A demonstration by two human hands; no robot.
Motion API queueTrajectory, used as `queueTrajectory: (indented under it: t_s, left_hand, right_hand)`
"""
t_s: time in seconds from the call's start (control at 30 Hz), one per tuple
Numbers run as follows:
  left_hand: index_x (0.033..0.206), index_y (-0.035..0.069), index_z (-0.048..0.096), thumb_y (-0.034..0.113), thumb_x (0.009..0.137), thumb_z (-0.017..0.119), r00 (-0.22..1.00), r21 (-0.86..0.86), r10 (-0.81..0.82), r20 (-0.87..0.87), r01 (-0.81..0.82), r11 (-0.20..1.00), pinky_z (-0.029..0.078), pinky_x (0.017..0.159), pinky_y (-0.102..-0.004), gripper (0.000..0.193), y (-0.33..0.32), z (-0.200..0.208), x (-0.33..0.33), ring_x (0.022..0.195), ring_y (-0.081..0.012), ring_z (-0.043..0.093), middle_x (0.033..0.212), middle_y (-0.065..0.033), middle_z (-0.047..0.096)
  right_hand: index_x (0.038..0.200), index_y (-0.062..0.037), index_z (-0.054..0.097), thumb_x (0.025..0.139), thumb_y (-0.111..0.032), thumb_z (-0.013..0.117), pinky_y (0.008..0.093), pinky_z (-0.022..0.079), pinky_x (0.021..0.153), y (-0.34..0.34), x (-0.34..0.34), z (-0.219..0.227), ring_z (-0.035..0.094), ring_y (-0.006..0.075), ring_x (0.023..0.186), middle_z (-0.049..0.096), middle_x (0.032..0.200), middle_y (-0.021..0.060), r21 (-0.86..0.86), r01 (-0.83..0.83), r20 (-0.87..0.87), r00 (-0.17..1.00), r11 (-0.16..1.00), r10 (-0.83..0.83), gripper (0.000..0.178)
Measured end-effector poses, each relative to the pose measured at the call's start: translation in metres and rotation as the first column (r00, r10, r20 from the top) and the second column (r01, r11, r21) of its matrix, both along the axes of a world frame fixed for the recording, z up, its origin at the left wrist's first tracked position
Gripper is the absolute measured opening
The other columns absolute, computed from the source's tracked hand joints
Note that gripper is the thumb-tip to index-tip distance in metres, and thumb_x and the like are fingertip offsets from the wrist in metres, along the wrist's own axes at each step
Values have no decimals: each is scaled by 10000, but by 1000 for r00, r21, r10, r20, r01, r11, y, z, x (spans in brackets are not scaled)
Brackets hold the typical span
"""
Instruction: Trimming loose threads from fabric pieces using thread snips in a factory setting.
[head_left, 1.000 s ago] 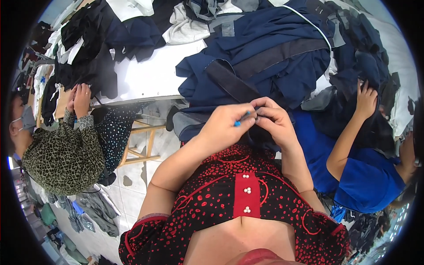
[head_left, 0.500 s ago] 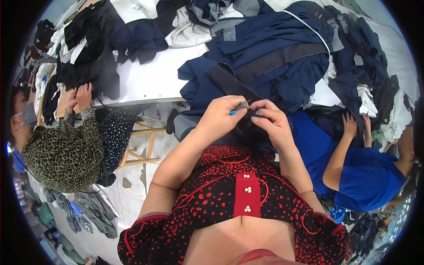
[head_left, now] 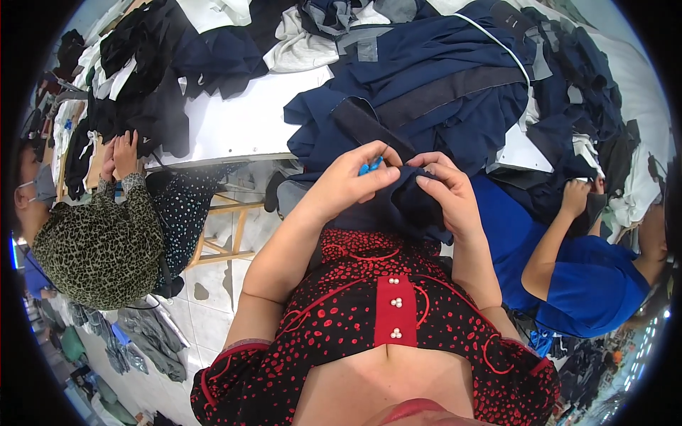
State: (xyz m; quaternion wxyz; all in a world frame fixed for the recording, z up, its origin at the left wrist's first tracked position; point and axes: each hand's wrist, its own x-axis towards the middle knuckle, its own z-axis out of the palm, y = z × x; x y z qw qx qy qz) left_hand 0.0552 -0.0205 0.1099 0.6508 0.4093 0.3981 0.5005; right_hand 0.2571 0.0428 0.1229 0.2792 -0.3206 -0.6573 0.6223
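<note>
In my left hand (head_left: 359, 177) is a small blue-handled tool (head_left: 370, 166), its kind not clear; the fingers are closed round it, and its tip lies close to the dark fabric. My right hand (head_left: 449, 190) pinches the edge of a dark navy garment piece (head_left: 412, 202) between thumb and fingers. This cloth hangs over my lap, just below a large heap of navy fabric (head_left: 419, 99) on the table. Both hands are close together, fingertips a short way apart. Where the tool meets the cloth is too small to make out.
A white table (head_left: 238, 124) bears dark garments (head_left: 220, 57) and a white cloth (head_left: 302, 46). A white cord (head_left: 494, 44) loops over the heap. One person in leopard print (head_left: 99, 245) sits left, another in blue (head_left: 590, 284) right. A wooden stool (head_left: 231, 227) stands between.
My left hand has turned, so the tool now sits higher between the fingers. My right hand has lifted more cloth up. At right, the co-worker's hands have shifted with dark cloth.
</note>
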Motion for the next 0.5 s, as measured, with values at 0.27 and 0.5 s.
queueTrajectory:
  t_s: [0.27, 0.5]
  left_hand:
    - [841, 12, 550, 92, 832, 606, 950, 293, 154, -271, -71, 953, 368, 648, -195, 98, -3, -13, 16, 722, -34, 447, 717, 39, 494]
    - [806, 22, 567, 46, 801, 596, 936, 288, 210, -282, -126, 949, 365, 643, -202, 38, 7, -20, -8, 701, -36, 457, 740, 42, 521]
  right_hand:
    - [851, 21, 634, 814, -71, 608, 264, 417, 810, 5, 1, -7, 552, 157, 929, 580, 1063, 98, 370, -40, 152, 988, 928, -17, 102]
    - [958, 37, 635, 868, -156, 542, 280, 419, 842, -1, 5, 17, 533, 174, 1038, 518, 1256, 120, 148, -300, 128, 951, 942, 283, 233]
